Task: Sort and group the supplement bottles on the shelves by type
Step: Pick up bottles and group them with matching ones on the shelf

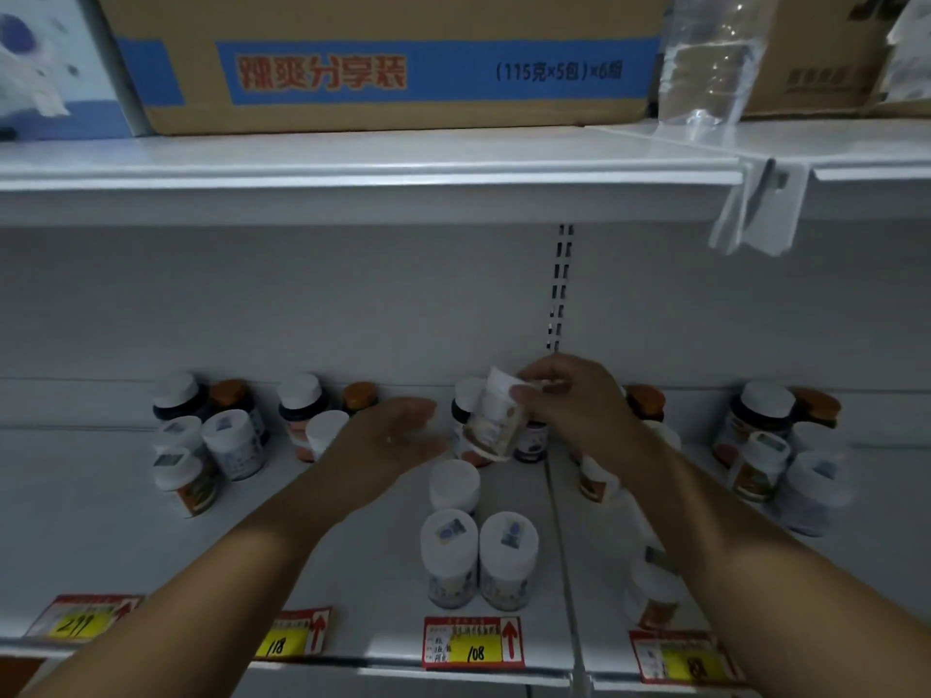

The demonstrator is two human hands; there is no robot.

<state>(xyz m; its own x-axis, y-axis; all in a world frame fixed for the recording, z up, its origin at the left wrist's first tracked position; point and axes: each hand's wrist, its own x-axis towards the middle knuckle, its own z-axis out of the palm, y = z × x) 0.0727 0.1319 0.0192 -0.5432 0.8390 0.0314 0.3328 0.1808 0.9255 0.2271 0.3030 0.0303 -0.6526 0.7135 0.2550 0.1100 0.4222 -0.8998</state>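
My right hand [574,405] grips a white-capped supplement bottle [491,425], tilted and lifted above the middle of the white shelf [352,571]. My left hand [393,440] hovers open just left of it, palm down, over a white-capped bottle [325,430]. Three white-capped bottles [476,546] stand in front of the hands. Dark bottles with white caps and orange-capped bottles [360,395] line the back wall. A cluster of white bottles [201,455] stands at the left and another cluster [776,455] at the right. My right forearm hides part of several bottles [650,591].
An upper shelf [352,163] overhangs, carrying a cardboard box [383,57] and a clear plastic bag [705,57]. Red-and-yellow price tags [473,642] line the shelf's front edge. A thin divider [564,546] splits the shelf right of centre. A plastic clip [755,209] hangs from the upper shelf.
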